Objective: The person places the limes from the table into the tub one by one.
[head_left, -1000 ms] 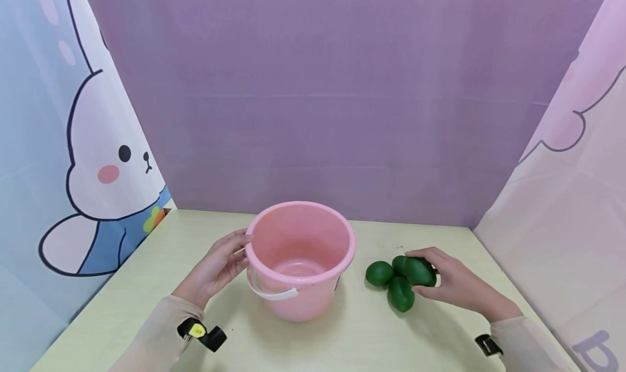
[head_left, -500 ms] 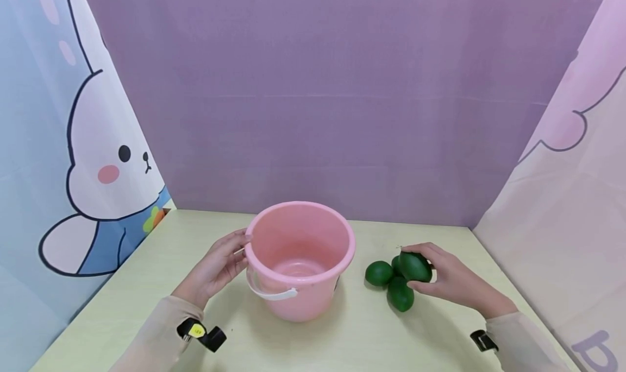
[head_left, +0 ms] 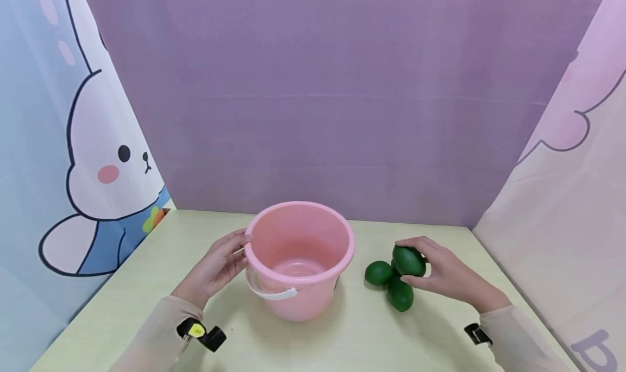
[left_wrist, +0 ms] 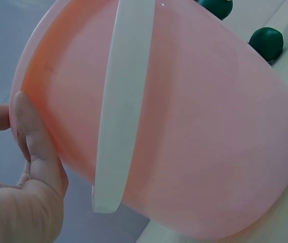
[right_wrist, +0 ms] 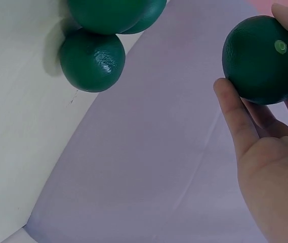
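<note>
Above the worktop (head_left: 342, 339), our right grip (head_left: 447, 274) pinches a glossy green fruit (head_left: 408, 261).
Likely firm, slick: best held mid-belly; our left grip (head_left: 215, 268) pinches the bucket rim (head_left: 299, 280).

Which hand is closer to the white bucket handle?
Left hand: it grips the pink bucket by its rim, near the white handle. The right hand is off to the bucket's right, holding a green fruit.
</note>
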Demonstrator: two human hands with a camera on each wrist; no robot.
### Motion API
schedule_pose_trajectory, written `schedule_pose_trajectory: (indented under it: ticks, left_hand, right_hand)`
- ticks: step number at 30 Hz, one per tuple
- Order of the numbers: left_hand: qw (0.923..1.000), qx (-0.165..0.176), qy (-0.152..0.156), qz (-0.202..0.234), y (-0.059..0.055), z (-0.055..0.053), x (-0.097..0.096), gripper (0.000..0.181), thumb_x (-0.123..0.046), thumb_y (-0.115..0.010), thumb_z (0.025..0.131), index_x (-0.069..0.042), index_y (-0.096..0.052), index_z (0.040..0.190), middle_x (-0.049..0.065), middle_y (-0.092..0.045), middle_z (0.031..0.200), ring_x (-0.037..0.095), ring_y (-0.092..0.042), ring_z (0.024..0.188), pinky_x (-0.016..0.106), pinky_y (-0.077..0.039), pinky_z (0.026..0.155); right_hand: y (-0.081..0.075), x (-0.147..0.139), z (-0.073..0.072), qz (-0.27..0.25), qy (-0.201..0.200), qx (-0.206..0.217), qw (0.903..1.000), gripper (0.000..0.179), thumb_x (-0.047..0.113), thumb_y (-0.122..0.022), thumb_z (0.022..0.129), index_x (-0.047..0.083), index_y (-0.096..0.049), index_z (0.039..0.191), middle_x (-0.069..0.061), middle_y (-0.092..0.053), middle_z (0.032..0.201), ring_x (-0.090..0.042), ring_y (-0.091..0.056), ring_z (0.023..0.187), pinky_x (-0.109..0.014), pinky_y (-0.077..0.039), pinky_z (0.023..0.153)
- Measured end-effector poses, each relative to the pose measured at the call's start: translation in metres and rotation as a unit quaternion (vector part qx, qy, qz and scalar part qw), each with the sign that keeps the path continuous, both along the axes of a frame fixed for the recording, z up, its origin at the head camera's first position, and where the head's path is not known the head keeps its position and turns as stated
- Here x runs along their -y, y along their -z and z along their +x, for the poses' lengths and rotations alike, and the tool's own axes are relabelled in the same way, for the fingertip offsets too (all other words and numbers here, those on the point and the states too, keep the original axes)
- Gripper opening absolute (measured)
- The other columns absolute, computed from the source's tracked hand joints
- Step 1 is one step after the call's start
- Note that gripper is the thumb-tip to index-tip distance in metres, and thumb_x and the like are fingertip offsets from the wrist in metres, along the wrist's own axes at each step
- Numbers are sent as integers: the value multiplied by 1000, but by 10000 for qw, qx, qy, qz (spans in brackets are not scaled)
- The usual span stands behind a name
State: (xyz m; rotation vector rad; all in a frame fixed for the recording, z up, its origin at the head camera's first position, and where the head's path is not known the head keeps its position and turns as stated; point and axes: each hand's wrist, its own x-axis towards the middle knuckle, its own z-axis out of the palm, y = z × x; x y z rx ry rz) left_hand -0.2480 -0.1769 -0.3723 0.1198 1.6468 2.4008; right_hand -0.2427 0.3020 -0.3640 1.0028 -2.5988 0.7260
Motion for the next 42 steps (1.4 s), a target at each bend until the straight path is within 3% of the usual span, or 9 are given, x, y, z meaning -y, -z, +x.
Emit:
schedule_pose_trajectory:
  ticks: [23, 42]
  left_hand:
    - [10000, 10, 6, -6, 0, 0, -1, 38, -16, -55, 103, 0, -44, 136, 5, -54, 107, 7, -57, 82, 12, -55, 68]
    - [10000, 15, 12, -25, 0, -1, -1, 37, -17, -57, 103, -1, -47, 134, 5, -55, 108, 7, -58, 83, 13, -56, 69]
  right_hand:
    - [-12, 13, -1, -59, -14, -91, 9999, 63, 26, -86, 82, 17, -56, 136, 12, -57, 124, -6, -58, 103, -26, -55, 85]
    - [-18, 24, -6, -139, -190, -350, 9991, 63, 22, -85, 82, 16, -55, 137, 6, -58, 126, -9, -58, 103, -26, -55, 84]
